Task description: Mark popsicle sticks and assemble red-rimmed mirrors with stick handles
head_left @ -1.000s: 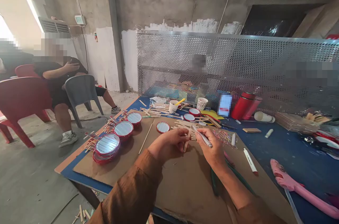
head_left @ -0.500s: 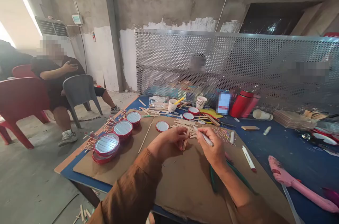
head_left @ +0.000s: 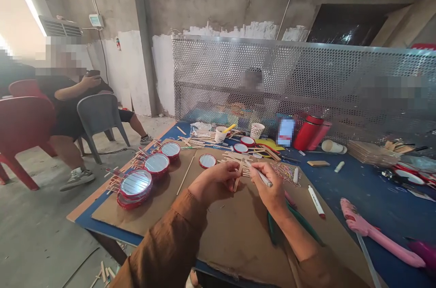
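My left hand (head_left: 216, 181) pinches a flat wooden craft stick (head_left: 236, 182) above the cardboard, with short thin crosspieces beside its upper part. In my right hand (head_left: 272, 195) is a white marker pen (head_left: 266, 181), its tip pointing at the upper end of the stick. Whether the tip touches the wood I cannot tell. Under my right forearm lie green-handled pliers (head_left: 303, 222), partly hidden. Beyond my hands are loose craft sticks (head_left: 231, 156) and a small red-rimmed round disc (head_left: 207, 161).
Red-rimmed round pieces with stick necks (head_left: 136, 183) line the cardboard's left side (head_left: 112, 215). To the right are another marker (head_left: 316, 201) and a pink glue gun (head_left: 378, 233). Paper cups (head_left: 257, 131), a phone (head_left: 285, 131) and red bottles (head_left: 308, 132) stand before a perforated metal screen (head_left: 218, 74).
The view has shifted slightly. The marker tip stays near the stick, with only small hand movement. At left, a seated person's hand now holds up a dark object.
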The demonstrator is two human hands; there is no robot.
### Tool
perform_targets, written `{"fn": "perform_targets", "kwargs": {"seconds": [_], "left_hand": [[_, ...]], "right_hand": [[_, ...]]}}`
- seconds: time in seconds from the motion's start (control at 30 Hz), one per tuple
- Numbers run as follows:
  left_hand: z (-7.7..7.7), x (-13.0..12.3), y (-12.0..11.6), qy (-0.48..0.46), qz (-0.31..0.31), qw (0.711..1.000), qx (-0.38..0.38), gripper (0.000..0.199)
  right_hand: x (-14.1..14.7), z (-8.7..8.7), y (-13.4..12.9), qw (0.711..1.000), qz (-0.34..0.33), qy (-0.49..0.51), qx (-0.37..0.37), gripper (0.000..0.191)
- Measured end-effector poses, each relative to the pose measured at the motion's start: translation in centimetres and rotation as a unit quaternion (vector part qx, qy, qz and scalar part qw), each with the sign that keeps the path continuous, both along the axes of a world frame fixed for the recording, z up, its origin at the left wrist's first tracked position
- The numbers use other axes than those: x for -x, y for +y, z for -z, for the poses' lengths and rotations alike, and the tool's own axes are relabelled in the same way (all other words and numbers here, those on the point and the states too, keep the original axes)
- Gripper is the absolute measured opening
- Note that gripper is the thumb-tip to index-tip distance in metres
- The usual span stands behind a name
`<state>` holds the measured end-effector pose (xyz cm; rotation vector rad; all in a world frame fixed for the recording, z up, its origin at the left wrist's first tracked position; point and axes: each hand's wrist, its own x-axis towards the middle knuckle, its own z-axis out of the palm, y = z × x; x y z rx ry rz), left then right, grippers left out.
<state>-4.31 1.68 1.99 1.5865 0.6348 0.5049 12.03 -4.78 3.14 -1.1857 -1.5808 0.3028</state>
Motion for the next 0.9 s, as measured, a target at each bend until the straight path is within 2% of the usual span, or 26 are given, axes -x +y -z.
{"fn": "perform_targets", "kwargs": {"seconds": [0.17, 0.33, 0.6, 0.77, 0.9], "left_hand": [[-0.12, 0.05, -0.12, 0.000, -0.001, 1.000, -0.006, 0.029], [-0.11, 0.03, -0.21, -0.017, -0.003, 1.000, -0.002, 0.031], [-0.44, 0.01, -0.53, -0.021, -0.009, 1.000, -0.003, 0.033], [-0.14, -0.23, -0.50, -0.037, -0.007, 0.999, 0.008, 0.028], [-0.11, -0.28, -0.40, -0.030, -0.013, 0.999, -0.011, 0.020]], "right_hand": [[0.23, -0.22, -0.07, 1.000, -0.006, -0.027, -0.003, 0.020], [0.27, -0.34, -0.26, 1.000, 0.017, 0.006, -0.012, 0.021], [0.46, -0.40, -0.42, 1.000, 0.012, 0.018, -0.013, 0.024], [0.44, -0.19, -0.24, 1.000, 0.006, 0.024, -0.012, 0.022], [0.40, -0.12, -0.26, 1.000, 0.003, 0.002, -0.010, 0.022]]}}
